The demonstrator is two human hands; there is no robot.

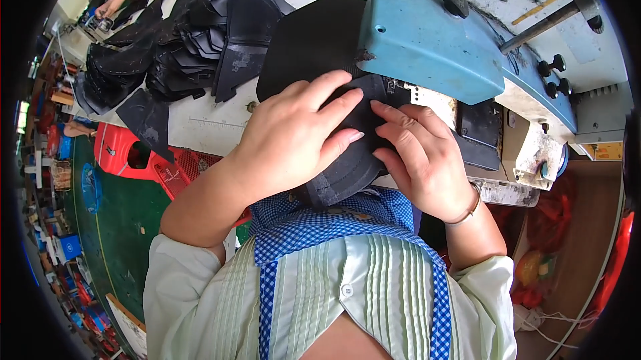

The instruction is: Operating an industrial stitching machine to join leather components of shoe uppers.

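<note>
A dark, curved sheet-material piece [344, 174] with a seam-like band along its near edge lies under both hands, in front of the blue-covered machine [434, 33]. My left hand [284, 133] rests on it from the left, fingers stretched toward the machine and thumb apart. Bent fingers and thumb of my right hand [424, 153] grip its right side, close to the small metal working parts [395, 85] under the cover. A larger black panel [304, 43] spreads behind my left hand; I cannot tell whether it joins the piece. My fingers partly hide the piece.
Piled black cut pieces [200, 39] cover the left of the white worktable [203, 123]. Below its left edge stands a red plastic stool [127, 153]. Another person's hand [110, 6] works at the far left. A wooden compartment [567, 226] holds red bags at right.
</note>
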